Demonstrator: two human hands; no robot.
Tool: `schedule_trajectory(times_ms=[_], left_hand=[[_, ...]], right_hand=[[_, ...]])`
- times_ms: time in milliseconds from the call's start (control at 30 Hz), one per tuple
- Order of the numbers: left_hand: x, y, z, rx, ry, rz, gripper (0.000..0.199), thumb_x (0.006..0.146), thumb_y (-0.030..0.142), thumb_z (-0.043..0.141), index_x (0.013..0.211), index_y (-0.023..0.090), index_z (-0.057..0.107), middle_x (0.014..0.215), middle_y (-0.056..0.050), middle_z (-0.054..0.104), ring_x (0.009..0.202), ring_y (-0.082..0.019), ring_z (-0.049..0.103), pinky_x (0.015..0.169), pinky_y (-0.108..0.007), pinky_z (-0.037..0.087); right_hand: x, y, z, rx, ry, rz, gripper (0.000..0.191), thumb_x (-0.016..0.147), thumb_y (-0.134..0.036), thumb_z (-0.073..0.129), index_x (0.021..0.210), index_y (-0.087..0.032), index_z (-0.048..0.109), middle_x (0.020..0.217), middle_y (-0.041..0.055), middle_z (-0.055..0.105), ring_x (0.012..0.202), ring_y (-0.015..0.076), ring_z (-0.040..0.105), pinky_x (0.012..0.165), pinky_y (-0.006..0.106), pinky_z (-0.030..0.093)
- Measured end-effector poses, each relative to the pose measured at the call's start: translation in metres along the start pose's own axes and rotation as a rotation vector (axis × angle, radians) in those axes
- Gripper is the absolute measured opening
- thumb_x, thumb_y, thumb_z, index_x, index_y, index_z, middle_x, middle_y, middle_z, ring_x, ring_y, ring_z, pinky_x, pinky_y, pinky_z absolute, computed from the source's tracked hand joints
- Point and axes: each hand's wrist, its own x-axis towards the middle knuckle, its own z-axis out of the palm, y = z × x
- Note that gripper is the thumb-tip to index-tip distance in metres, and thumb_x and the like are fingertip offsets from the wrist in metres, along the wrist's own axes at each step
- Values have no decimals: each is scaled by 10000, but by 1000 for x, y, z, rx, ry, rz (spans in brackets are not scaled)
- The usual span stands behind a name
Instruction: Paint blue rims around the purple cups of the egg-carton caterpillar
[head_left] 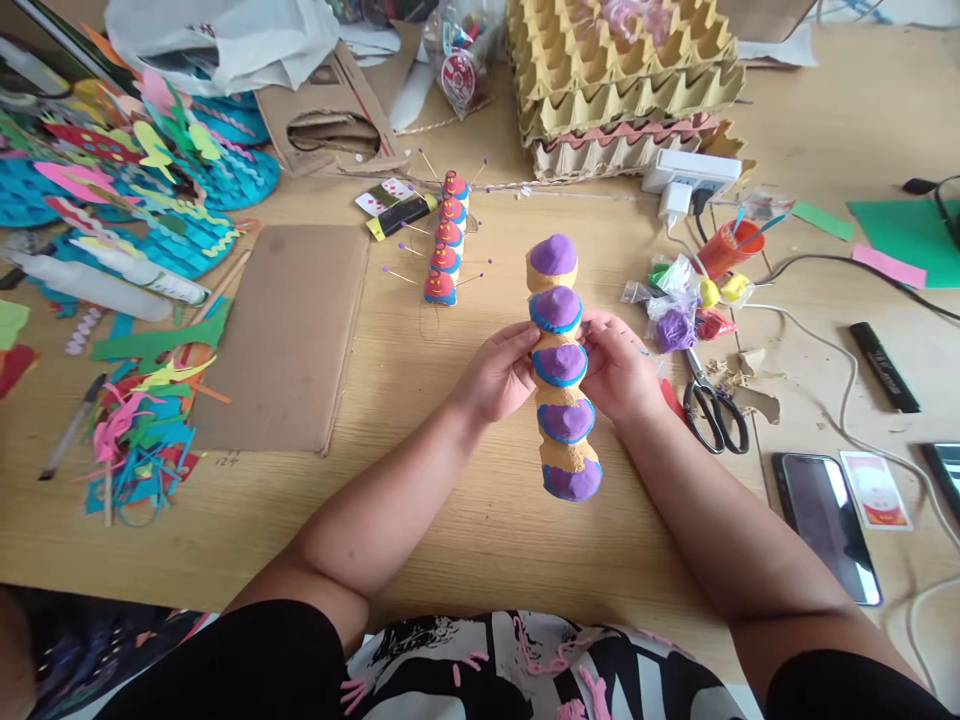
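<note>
Between my two hands is an egg carton strip point(561, 364), a row of several bumps topped with purple clay, most of them edged in blue. My left hand point(501, 372) pinches its left side near the middle, and my right hand point(619, 366) grips the opposite side at about the same height. Some of my fingers are hidden behind the strip. Beyond it on the table stands a finished-looking caterpillar point(448, 235) with red, smiling, blue-edged bumps and thin sticks poking out at its sides.
Scissors point(715, 405), bagged clay point(675, 325) and an orange cup point(731, 248) lie to the right, near a phone point(826, 525). Cardboard point(285, 330) and paper scraps point(146, 430) cover the left. Stacked egg trays point(622, 110) stand at the back.
</note>
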Motion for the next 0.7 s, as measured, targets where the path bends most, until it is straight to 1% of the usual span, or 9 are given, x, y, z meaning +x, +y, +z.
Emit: schedule_trajectory(times_ms=[67,133,233,367,433,533,600,633,700], left_hand=[[0,0,-2,14,-18,10,163,883,393,834,883,235,793,870,-29,801,781,-181,741,755,-298,557],[-1,0,-4,34,-20,12,203,856,423,853,857,231,789,809,-14,778,694,-156,699,699,-285,538],[-3,1,-3,35,-2,-8,270,843,472,862,823,220,765,741,4,740,631,-129,654,644,-263,509],[-2,2,-1,-42,56,-88,310,880,516,830,873,218,744,781,0,755,637,-140,684,620,-274,512],[-2,1,-1,-57,79,-107,312,893,516,824,878,218,732,770,3,747,620,-146,683,600,-280,504],[-1,-2,-1,-26,109,-45,347,892,524,837,832,201,726,720,11,704,599,-127,649,590,-266,475],[-2,-3,0,3,151,4,386,906,540,828,772,198,707,676,20,652,584,-111,602,582,-260,440],[-2,-4,0,16,178,21,406,915,547,819,744,201,693,658,23,625,580,-109,579,583,-265,425],[-3,-4,2,39,239,44,429,933,553,802,709,211,671,641,22,596,593,-117,558,608,-286,413]], right_hand=[[0,-5,1,-25,75,-82,238,793,-337,859,965,-261,714,763,-38,754,694,100,672,678,214,568],[-2,-12,3,-59,135,-184,227,819,-302,846,937,-275,654,764,-42,767,684,97,673,675,212,556],[-5,-25,4,-181,186,-305,263,849,-328,859,894,-282,605,850,-22,798,736,115,713,677,238,561],[-13,-39,7,-327,211,-437,274,866,-372,887,902,-302,624,921,-9,793,811,155,730,714,298,596],[-20,-46,9,-365,163,-462,270,860,-390,905,892,-302,651,871,-6,751,791,165,705,715,323,603],[-30,-57,11,-480,60,-470,215,869,-399,906,878,-293,719,866,13,694,870,192,705,738,345,603],[-35,-63,12,-616,-50,-530,153,869,-356,911,869,-292,771,928,34,685,996,221,707,823,372,615],[-36,-65,12,-715,-120,-531,117,868,-322,912,885,-300,798,968,41,688,1048,233,702,890,396,620],[-35,-67,11,-863,-191,-592,112,854,-283,919,909,-323,831,999,45,690,1067,248,695,963,436,616]])
